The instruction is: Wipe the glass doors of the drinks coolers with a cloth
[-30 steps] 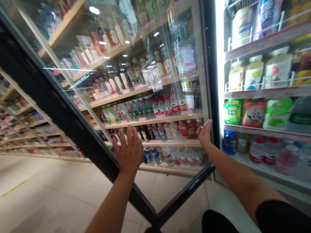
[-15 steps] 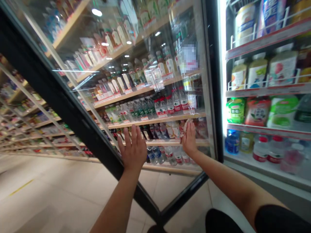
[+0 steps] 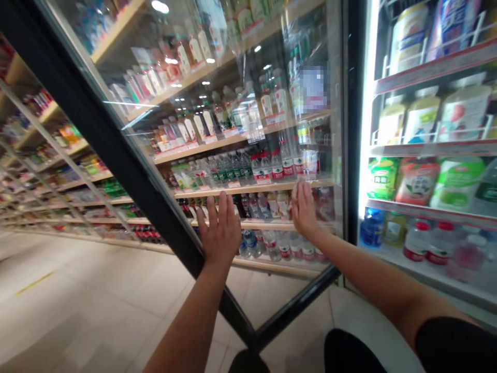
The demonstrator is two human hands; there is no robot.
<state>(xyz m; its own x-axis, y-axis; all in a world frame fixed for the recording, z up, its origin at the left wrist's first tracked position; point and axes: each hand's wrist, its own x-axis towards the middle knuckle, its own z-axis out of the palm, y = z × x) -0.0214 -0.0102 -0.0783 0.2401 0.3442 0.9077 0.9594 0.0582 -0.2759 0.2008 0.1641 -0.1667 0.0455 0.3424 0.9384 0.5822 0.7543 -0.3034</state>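
Note:
An open glass fridge door (image 3: 272, 93) with a black frame stands in front of me. My left hand (image 3: 220, 230) lies flat on the glass low down, near the frame's slanting black bar, with its fingers spread and nothing in it. To its right, my right hand (image 3: 305, 210) presses against the same pane with fingers together. A small pale wad, apparently a cloth (image 3: 294, 192), shows at its fingertips. Shelves of bottled drinks (image 3: 267, 166) are visible through the glass.
On the right the lit fridge interior (image 3: 427, 150) holds shelves of juice cartons and bottles. Store shelving (image 3: 58, 155) runs along the left. Beige tiled floor (image 3: 77, 300) spreads below, and the door's lower black corner (image 3: 254, 339) is near my legs.
My right hand has slid left across the glass, away from the door's right edge and slightly up. My left hand has stayed flat at about the same place.

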